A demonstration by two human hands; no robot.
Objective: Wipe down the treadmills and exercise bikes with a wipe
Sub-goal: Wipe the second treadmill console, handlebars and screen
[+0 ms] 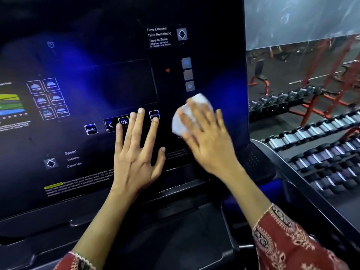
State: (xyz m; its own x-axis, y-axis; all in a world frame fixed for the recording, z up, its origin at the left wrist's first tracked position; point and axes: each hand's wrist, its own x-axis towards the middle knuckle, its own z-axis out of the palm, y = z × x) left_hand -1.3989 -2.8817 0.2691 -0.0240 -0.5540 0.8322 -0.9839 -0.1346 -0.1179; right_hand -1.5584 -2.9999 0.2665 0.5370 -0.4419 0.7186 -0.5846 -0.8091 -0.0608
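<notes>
A black treadmill console panel (pixel 78 117) with lit buttons and printed labels fills most of the head view. My left hand (pixel 136 149) lies flat on it with straight, spread fingers, fingertips by the OK and OPTION buttons. My right hand (pixel 206 139) presses a white wipe (pixel 196 103) flat against the panel near its right edge, fingers straight over the cloth. The wipe shows above and left of my fingers; the rest is hidden under the hand.
A black tray ledge (pixel 175 230) runs below the console. To the right, racks of dumbbells (pixel 319 149) stand close beside the machine. Red-framed benches and racks (pixel 331 78) and a mirrored wall lie farther back.
</notes>
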